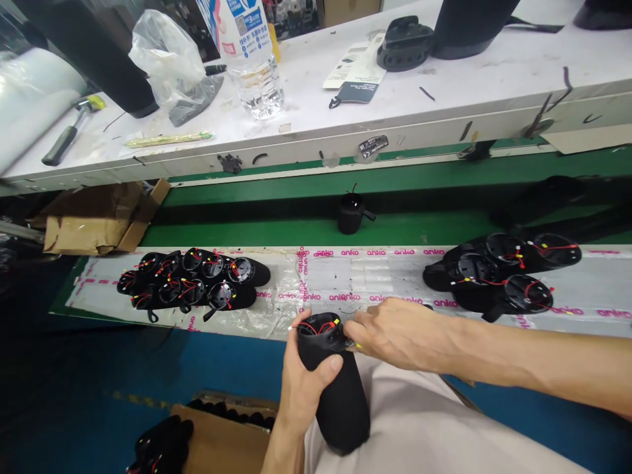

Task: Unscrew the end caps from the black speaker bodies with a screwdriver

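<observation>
A black fabric-covered cylinder (344, 408) leans against my lap, its open end up, with red wires and a yellow connector at the rim. My left hand (305, 378) is wrapped round its upper part, thumb across the front. At the right side of the rim, the fingers of my right hand (375, 332) are curled closed; a small bit of yellow shows beneath them, but what they hold is mostly hidden.
Similar cylinders with red wires lie in a left group (190, 280) and a right group (494, 270) on the strip (340, 270). Beyond stand a small black cylinder (350, 214) and a shelf (306, 141) bearing a bottle (257, 79). An open carton (222, 441) is lower left.
</observation>
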